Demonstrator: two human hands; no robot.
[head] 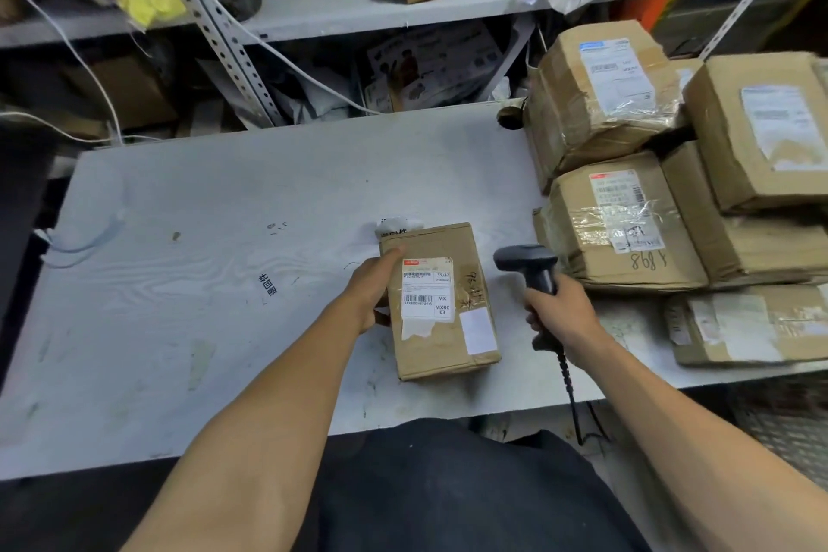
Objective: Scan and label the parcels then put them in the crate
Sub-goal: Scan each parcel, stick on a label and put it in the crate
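A small brown cardboard parcel (441, 336) lies on the white table (201, 282) near its front edge, with a white barcode label on top. My left hand (369, 291) grips the parcel's left side, thumb on its top edge. My right hand (562, 309) holds a black handheld scanner (528, 264) by its handle just right of the parcel, head pointing left toward it. The scanner's coiled cable (569, 390) drops over the table's front edge. No crate is in view.
Several taped cardboard parcels (627, 220) are stacked on the table's right side, up to the right edge. A metal shelf (358, 9) crammed with boxes and bags stands behind the table. White cables (80, 238) lie at the table's left edge.
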